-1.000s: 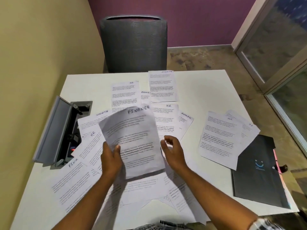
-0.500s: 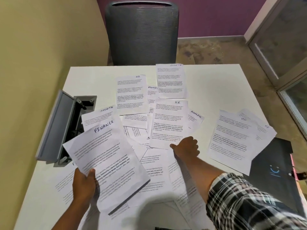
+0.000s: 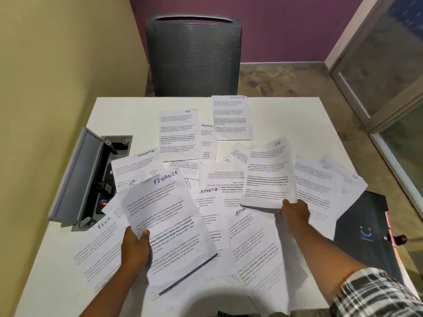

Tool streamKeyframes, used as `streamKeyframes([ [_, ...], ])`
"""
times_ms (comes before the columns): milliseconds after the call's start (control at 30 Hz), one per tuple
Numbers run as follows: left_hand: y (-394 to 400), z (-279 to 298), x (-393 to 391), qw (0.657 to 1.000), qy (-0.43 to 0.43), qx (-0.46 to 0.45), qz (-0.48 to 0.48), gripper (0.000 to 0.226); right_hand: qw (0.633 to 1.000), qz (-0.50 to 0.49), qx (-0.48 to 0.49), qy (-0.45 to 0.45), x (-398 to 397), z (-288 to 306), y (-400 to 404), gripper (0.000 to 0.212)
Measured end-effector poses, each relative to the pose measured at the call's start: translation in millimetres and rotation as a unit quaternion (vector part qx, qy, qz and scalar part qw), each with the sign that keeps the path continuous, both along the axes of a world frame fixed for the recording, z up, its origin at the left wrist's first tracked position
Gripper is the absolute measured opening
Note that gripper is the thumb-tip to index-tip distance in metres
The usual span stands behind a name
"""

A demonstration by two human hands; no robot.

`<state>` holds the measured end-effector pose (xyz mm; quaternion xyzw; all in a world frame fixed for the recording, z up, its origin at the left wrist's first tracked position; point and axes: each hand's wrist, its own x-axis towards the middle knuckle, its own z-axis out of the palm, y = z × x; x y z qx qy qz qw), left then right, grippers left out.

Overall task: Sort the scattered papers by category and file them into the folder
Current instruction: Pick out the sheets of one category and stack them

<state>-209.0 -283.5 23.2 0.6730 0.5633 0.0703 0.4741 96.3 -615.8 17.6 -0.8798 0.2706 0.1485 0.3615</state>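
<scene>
Printed sheets headed by hand lie scattered over the white table (image 3: 128, 110). My left hand (image 3: 135, 244) grips the lower left edge of a sheet headed FINANCE (image 3: 169, 220), held just above the others. My right hand (image 3: 294, 212) pinches the bottom edge of a sheet headed HR (image 3: 267, 177), lifted off the pile and blurred. Flat on the table lie several more: an HR sheet (image 3: 178, 133), a SPORTS sheet (image 3: 231, 117), two overlapping HR sheets (image 3: 320, 186) at the right. The black folder (image 3: 364, 232) lies closed at the table's right edge.
An open grey cable box (image 3: 75, 177) with its lid raised is sunk into the table's left side. A dark mesh chair (image 3: 194, 49) stands behind the far edge. A yellow wall runs along the left, a glass partition (image 3: 393, 65) along the right.
My right hand has picked the HR sheet up from the middle of the table and lifted it. My left hand has kept the FINANCE sheet, shifting it slightly to the right.
</scene>
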Motion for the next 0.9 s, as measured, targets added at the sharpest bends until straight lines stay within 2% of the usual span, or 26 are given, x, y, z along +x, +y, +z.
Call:
streamKeyframes([
  [167, -12.3, 1.7, 4.8, 1.000, 0.009, -0.013, -0.008, 0.033, 0.998, 0.016, -0.047, 0.029, -2.0, -7.6, -47.8, 0.030],
  [333, -13.8, -0.8, 2.7, 0.999, 0.020, -0.012, -0.022, 0.027, 0.996, 0.002, -0.076, 0.047, -1.2, -10.4, -56.9, 0.032],
  [400, -13.7, -3.5, -0.6, 0.999, 0.019, -0.011, -0.024, 0.024, 0.995, -0.011, -0.081, 0.054, 2.0, -9.3, -53.0, 0.043],
  [467, -13.7, -6.3, -4.0, 1.000, 0.016, -0.011, -0.021, 0.021, 0.986, -0.007, -0.165, 0.038, 2.9, -8.1, -44.3, 0.059],
  [533, -15.0, -8.4, -6.3, 1.000, 0.016, -0.014, -0.013, 0.020, 0.962, 0.040, -0.271, 0.003, -2.9, -4.3, -28.6, 0.063],
  [600, -16.3, -10.3, -8.9, 1.000, 0.019, -0.018, -0.003, 0.020, 0.949, 0.106, -0.294, -0.048, -11.2, -4.8, -9.2, 0.053],
  [633, -17.0, -11.2, -10.3, 1.000, 0.018, -0.020, 0.004, 0.019, 0.952, 0.138, -0.266, -0.065, -16.2, -5.3, 0.3, 0.045],
  [700, -16.7, -12.4, -13.0, 0.999, 0.018, -0.021, 0.018, 0.021, 0.958, 0.226, -0.150, -0.094, -25.8, -9.5, 19.5, 0.029],
  [767, -15.6, -8.3, -15.8, 0.999, 0.019, -0.016, 0.032, 0.023, 0.930, 0.348, -0.073, -0.091, -38.0, -12.8, 37.2, 0.023],
  [833, -10.8, -4.5, -21.5, 0.998, 0.028, -0.011, 0.050, 0.024, 0.890, 0.446, -0.065, -0.066, -51.5, -15.3, 54.0, 0.037],
  [900, -5.1, 1.9, -29.6, 0.997, 0.039, -0.007, 0.074, 0.030, 0.860, 0.500, -0.086, -0.057, -67.7, -17.9, 71.5, 0.054],
])
